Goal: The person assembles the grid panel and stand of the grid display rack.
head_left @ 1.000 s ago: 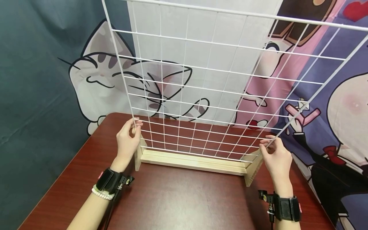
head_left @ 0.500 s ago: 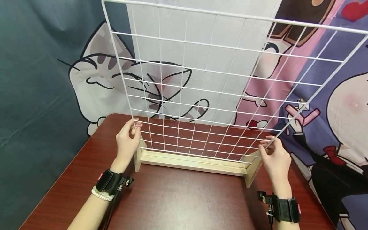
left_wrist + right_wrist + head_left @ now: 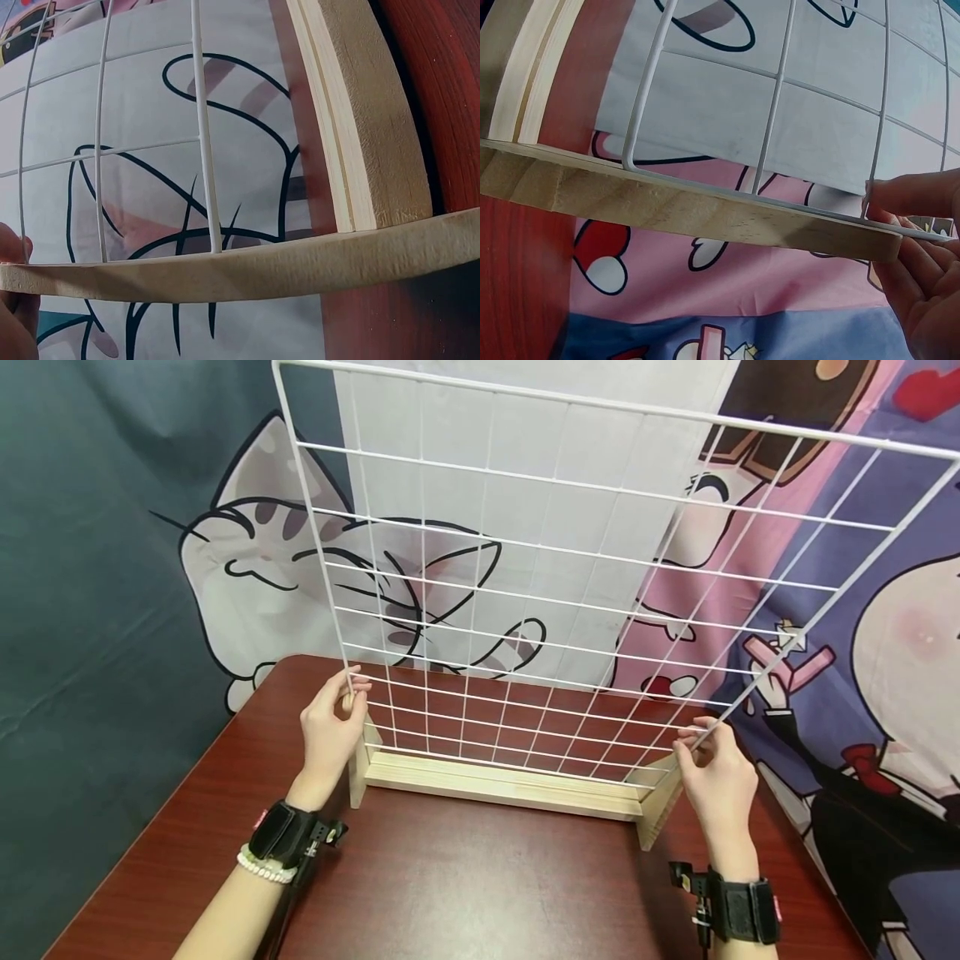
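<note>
A white wire grid panel [image 3: 495, 388] stands upright, leaning slightly, between the two side pieces of a pale wooden stand. My left hand [image 3: 330, 727] pinches the panel's left edge wire by the top of the left side piece [image 3: 247, 270]. On the other side, my right hand [image 3: 720, 781] pinches the right edge wire at the end of the right side piece [image 3: 705, 221]. The panel's lower wire runs just above the stand's grooved base bar [image 3: 502, 787]. In the right wrist view, the panel's rounded corner [image 3: 633, 150] lies along the side piece, a little away from the bar.
The stand sits on a reddish-brown table [image 3: 480, 877]. Behind it hangs a cloth backdrop [image 3: 247, 568] printed with cartoon cats and figures. Each wrist wears a black strap with a small camera, and a beaded bracelet [image 3: 266, 867] circles the left arm.
The panel's top right has dropped slightly in the head view. My right hand has shifted a little down and to the left; my left hand has barely moved, keeping its grip.
</note>
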`<state>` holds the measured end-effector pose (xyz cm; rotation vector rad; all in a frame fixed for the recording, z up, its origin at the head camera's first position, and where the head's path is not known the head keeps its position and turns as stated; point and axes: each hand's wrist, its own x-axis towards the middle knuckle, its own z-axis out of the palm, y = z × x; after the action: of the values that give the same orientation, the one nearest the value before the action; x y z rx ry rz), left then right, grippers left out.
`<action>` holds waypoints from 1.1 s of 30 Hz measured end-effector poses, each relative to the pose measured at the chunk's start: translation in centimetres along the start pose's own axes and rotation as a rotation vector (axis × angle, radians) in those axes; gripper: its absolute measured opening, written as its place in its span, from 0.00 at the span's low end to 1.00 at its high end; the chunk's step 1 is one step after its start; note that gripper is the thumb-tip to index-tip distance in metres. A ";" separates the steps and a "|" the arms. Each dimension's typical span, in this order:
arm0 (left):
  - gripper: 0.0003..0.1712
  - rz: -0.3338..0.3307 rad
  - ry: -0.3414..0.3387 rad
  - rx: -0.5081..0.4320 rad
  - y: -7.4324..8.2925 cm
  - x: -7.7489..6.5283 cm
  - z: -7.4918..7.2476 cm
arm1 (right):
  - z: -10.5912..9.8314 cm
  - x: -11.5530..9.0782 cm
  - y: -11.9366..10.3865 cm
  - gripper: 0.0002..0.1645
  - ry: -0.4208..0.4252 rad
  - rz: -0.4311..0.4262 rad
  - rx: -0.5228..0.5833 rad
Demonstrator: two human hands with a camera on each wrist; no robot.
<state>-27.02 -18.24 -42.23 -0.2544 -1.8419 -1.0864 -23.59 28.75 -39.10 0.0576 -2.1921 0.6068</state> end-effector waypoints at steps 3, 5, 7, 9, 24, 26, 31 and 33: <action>0.22 0.004 -0.005 0.014 0.1 0.0 -0.1 | 0.0 0.0 -0.2 0.23 -0.003 0.007 -0.004; 0.23 0.011 -0.003 0.016 0.1 0.0 0.0 | -0.1 0.0 -0.2 0.23 0.000 0.010 -0.004; 0.24 0.013 -0.005 0.021 0.1 0.0 0.0 | 0.0 -0.1 -0.3 0.23 0.004 0.009 0.003; 0.24 0.014 -0.006 0.028 0.0 -0.1 0.0 | 0.0 -0.1 -0.3 0.23 0.009 0.003 0.008; 0.22 -0.015 -0.017 0.007 0.2 -0.2 -0.1 | 0.1 0.0 -0.1 0.15 0.076 0.007 0.114; 0.18 -0.030 -0.006 -0.010 0.4 -0.1 -0.1 | 0.0 0.0 -0.1 0.13 0.086 0.009 0.141; 0.09 -0.106 0.020 -0.048 1.4 0.4 -0.1 | -0.4 0.0 0.1 0.12 0.066 0.018 0.197; 0.08 -0.141 0.040 -0.055 2.3 0.7 -0.2 | -0.4 0.2 0.1 0.11 0.049 0.031 0.225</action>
<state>-25.94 -17.19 -40.29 -0.1357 -1.8177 -1.2314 -23.42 29.09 -38.82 0.1259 -2.0730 0.8614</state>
